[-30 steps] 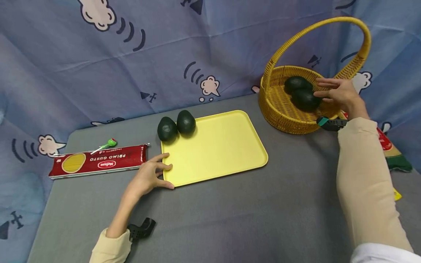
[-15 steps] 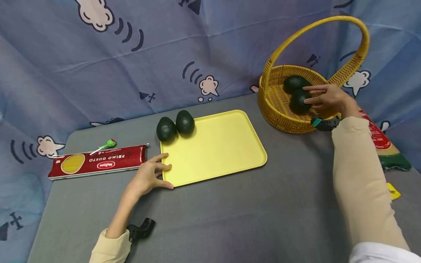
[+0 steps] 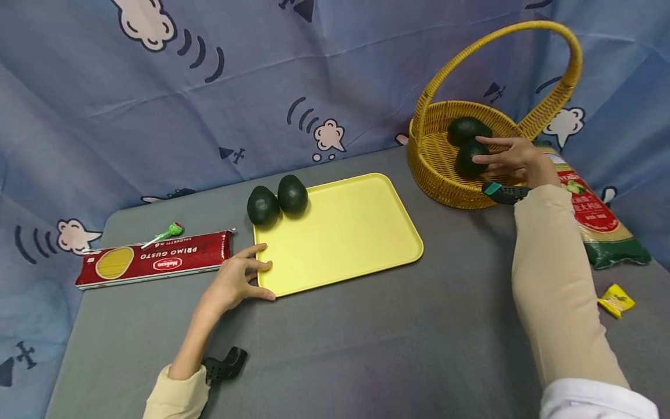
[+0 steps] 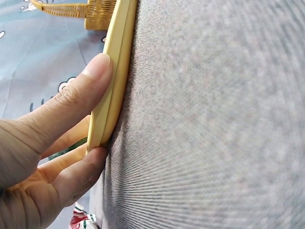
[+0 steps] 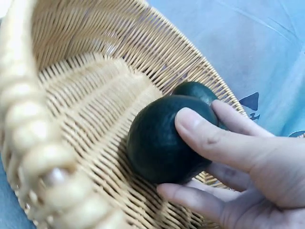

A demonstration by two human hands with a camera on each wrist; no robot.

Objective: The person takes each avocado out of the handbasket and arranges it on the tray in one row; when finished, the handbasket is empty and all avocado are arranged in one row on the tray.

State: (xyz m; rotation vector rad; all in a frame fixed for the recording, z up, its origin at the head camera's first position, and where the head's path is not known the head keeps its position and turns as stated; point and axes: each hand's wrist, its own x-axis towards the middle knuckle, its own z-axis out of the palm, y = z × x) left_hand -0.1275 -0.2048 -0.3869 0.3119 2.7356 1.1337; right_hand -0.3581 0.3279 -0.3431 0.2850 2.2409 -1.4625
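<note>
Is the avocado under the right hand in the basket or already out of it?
In. The avocado rests on the woven floor of the basket, with the right hand gripping it.

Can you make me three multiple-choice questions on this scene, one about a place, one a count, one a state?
1. Where is the avocado that the right hand grips?
A. in the wicker basket
B. on the yellow tray
C. on the spaghetti packet

2. How many avocados show in all?
A. two
B. four
C. six

3. What is the left hand doing?
A. lifting a lollipop
B. resting flat on the cloth
C. holding the tray's corner

Answers: 1 A, the right hand curls round an avocado inside the wicker basket. 2 B, two in the basket, two at the yellow tray far corner. 3 C, the left hand pinches the tray's rim between thumb and fingers.
</note>
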